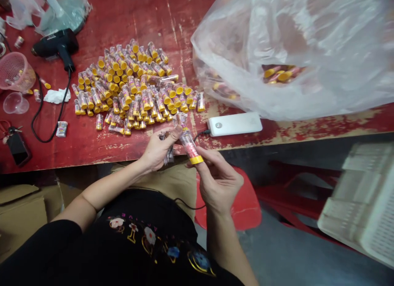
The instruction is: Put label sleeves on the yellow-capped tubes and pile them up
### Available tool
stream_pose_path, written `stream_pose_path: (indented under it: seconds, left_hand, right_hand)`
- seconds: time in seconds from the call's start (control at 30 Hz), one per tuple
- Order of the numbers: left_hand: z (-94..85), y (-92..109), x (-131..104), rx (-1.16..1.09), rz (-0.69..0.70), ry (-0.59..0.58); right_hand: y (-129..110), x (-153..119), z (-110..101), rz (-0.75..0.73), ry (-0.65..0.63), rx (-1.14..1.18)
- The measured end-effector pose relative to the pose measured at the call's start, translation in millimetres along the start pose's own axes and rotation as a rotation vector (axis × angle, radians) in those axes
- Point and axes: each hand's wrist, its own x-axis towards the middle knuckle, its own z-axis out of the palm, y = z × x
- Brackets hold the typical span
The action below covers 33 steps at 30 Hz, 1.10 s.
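Observation:
In front of me, just past the table's near edge, my right hand (220,179) grips a small clear tube (191,149) with a yellow cap and pink contents. The tube is tilted, with its yellow end toward me. At its far end my left hand (160,149) pinches a clear printed plastic sleeve (181,121) between thumb and finger; how far it goes over the tube I cannot tell. More crumpled film (168,155) shows under the left palm. Beyond the hands lies a pile of similar yellow-capped tubes (132,88).
On the red table (117,6), a heat gun (60,45) with a black cord lies left of the pile, by a pink basket (16,71). A white power bank (235,124) and a big plastic bag (277,39) are right. Below stand a red stool (246,206) and pale crate (360,204).

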Motion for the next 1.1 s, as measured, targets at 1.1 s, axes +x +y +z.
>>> stream_pose_path:
  seconds: [1.1]
  left_hand:
    - [9.3,-13.0,-15.5,0.035,-0.076,-0.072]
  right_hand:
    - [10.7,0.3,8.8,-0.226,0.246,-0.327]
